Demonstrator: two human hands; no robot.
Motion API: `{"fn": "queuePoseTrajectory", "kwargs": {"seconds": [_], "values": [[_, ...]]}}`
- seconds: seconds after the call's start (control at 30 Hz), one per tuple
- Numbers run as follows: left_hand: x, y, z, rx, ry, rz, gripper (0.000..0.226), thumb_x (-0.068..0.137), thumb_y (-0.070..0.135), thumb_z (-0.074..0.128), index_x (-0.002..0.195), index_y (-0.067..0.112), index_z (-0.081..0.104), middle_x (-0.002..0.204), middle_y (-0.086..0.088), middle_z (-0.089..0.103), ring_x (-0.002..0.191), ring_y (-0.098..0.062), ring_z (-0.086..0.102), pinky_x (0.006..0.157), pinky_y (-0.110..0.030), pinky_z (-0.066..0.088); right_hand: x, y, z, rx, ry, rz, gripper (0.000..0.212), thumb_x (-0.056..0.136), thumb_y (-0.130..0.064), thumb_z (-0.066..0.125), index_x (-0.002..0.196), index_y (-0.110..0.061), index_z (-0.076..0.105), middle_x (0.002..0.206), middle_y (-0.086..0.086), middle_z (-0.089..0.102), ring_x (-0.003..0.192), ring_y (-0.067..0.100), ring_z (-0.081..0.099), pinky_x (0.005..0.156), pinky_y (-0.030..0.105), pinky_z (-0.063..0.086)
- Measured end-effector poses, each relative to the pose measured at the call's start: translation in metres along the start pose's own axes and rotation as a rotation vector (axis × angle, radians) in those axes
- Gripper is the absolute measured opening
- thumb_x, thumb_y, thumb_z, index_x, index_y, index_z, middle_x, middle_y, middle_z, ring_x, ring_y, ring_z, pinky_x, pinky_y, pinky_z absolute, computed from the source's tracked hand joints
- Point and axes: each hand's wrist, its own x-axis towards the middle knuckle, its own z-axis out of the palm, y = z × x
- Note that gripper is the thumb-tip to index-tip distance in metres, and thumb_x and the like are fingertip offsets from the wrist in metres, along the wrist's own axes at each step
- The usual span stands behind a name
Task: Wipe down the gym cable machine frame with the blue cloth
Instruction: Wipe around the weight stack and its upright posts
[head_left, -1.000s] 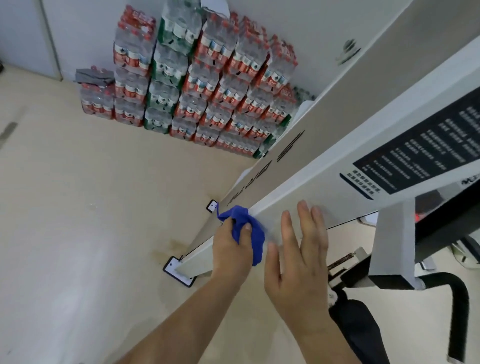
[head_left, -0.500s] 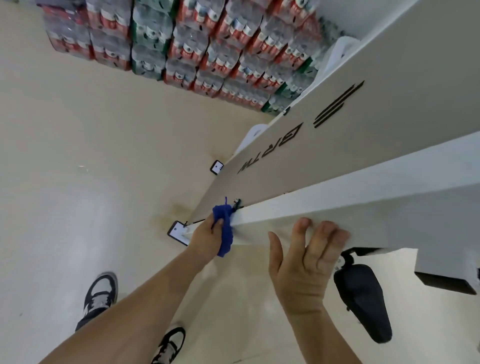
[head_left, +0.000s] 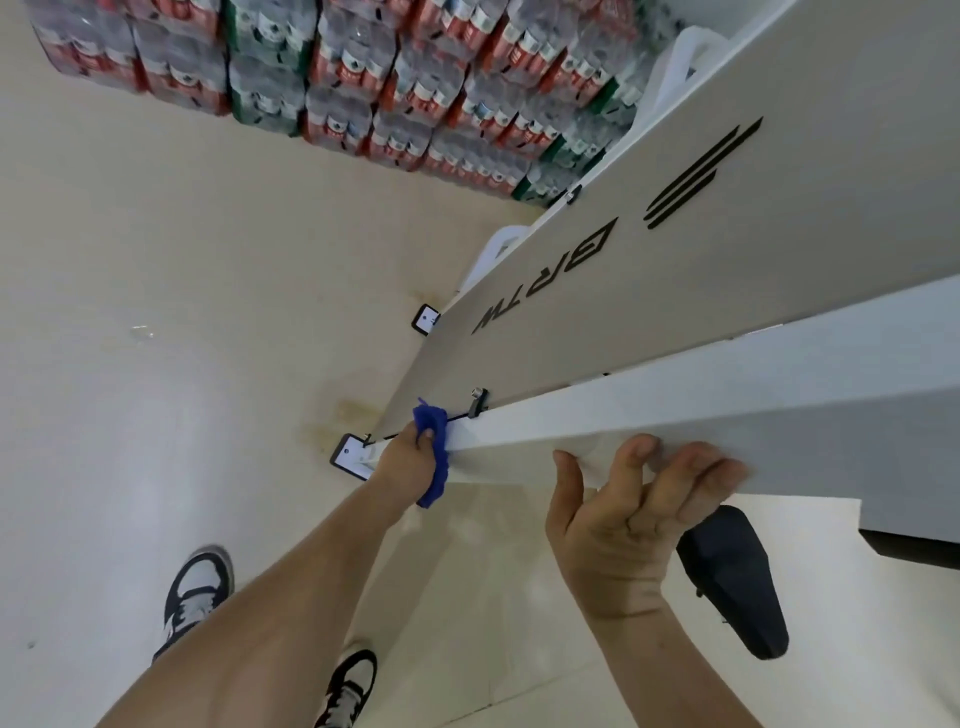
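Note:
The white frame column of the cable machine drops away from me toward the floor, beside a beige panel with black lettering. My left hand grips the blue cloth and holds it against the low end of the column, just above the base foot. My right hand clasps the column's near edge higher up, fingers curled round it.
Stacked packs of bottled water stand against the far wall. A black padded part hangs below the frame on the right. My two sneakers stand on the beige floor, which has a yellow stain by the base.
My left hand has slid the cloth down the column toward the base. My right hand went from flat on the surface to curled round the edge. My view has tilted downward.

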Motion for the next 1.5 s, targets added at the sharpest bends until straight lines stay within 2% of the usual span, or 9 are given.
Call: {"fn": "queuePoseTrajectory", "kwargs": {"seconds": [0.27,0.43,0.5,0.67,0.83,0.97,1.1,1.33,1.5], "values": [[-0.043,-0.006,0.013,-0.311,0.017,0.12,0.026,0.11,0.026,0.036,0.118,0.035,0.059,0.08,0.001,0.068,0.069,-0.012,0.061,0.066,-0.025,0.052,0.001,-0.001,0.003,0.015,0.031,-0.029,0.088,0.089,-0.035,0.073,0.152,-0.003,0.021,0.169,0.017,-0.014,0.156,0.041,-0.013,0.125,0.058,0.003],[0.004,-0.001,0.015,-0.281,0.048,-0.144,0.023,0.108,0.023,0.039,0.108,0.016,0.061,0.075,-0.004,0.061,0.064,-0.021,0.055,0.061,-0.031,0.045,-0.005,0.005,0.006,-0.015,0.025,-0.032,0.083,0.088,-0.035,0.076,0.146,-0.001,0.026,0.166,0.022,-0.001,0.156,0.042,-0.009,0.125,0.059,0.005],[-0.016,0.011,0.021,-0.214,0.082,-0.052,0.018,0.108,0.024,0.038,0.109,0.019,0.055,0.091,-0.004,0.062,0.078,-0.022,0.058,0.07,-0.033,0.048,-0.006,0.004,0.003,0.001,0.018,-0.022,0.086,0.088,-0.035,0.077,0.149,-0.002,0.027,0.165,0.023,0.001,0.156,0.042,-0.007,0.125,0.059,0.008],[-0.121,0.083,0.029,-0.201,0.093,0.248,0.028,0.104,0.037,0.034,0.101,0.025,0.059,0.075,-0.004,0.062,0.064,-0.019,0.054,0.063,-0.048,0.048,0.001,0.002,-0.039,0.129,-0.172,-0.036,0.086,0.083,-0.028,0.079,0.153,0.002,0.038,0.166,0.021,0.01,0.156,0.042,0.006,0.123,0.061,0.021],[-0.205,0.18,0.021,-0.184,0.006,0.616,0.024,0.109,0.024,0.038,0.104,0.018,0.061,0.074,-0.006,0.055,0.065,-0.012,0.049,0.063,-0.03,0.046,0.043,0.016,-0.124,0.325,-0.146,0.069,0.068,0.087,-0.022,0.07,0.148,-0.001,0.047,0.159,0.021,0.027,0.152,0.041,0.023,0.118,0.062,0.032],[-0.22,0.19,0.014,-0.067,0.012,0.557,0.028,0.111,0.023,0.035,0.125,0.022,0.059,0.085,-0.007,0.066,0.064,-0.002,0.058,0.057,-0.013,0.046,0.099,0.04,-0.149,0.261,0.066,0.151,0.065,0.091,-0.02,0.07,0.148,-0.001,0.046,0.155,0.022,0.027,0.154,0.04,0.017,0.119,0.061,0.03],[-0.222,0.194,0.011,-0.056,-0.039,0.301,0.029,0.11,0.024,0.034,0.114,0.03,0.061,0.09,-0.012,0.07,0.073,-0.013,0.063,0.059,-0.023,0.048,0.106,0.056,-0.139,0.13,0.104,0.108,0.073,0.08,-0.011,0.081,0.145,0.0,0.051,0.155,0.016,0.031,0.153,0.035,0.021,0.118,0.057,0.035],[-0.251,0.254,0.016,-0.044,0.001,0.774,0.029,0.11,0.027,0.039,0.128,0.037,0.059,0.096,0.005,0.07,0.079,-0.006,0.062,0.066,-0.016,0.048,0.11,0.053,-0.145,0.274,0.196,0.141,0.069,0.077,0.007,0.067,0.144,0.001,0.052,0.154,0.012,0.038,0.151,0.033,0.028,0.115,0.058,0.038],[-0.225,0.168,0.053,0.005,0.31,0.389,0.023,0.108,0.032,0.036,0.111,0.032,0.059,0.09,0.003,0.069,0.088,-0.022,0.067,0.083,-0.044,0.054,0.105,0.055,-0.166,0.495,0.149,0.087,0.049,0.087,0.004,0.054,0.136,0.001,0.061,0.143,0.017,0.043,0.137,0.041,0.045,0.109,0.055,0.045]]}}
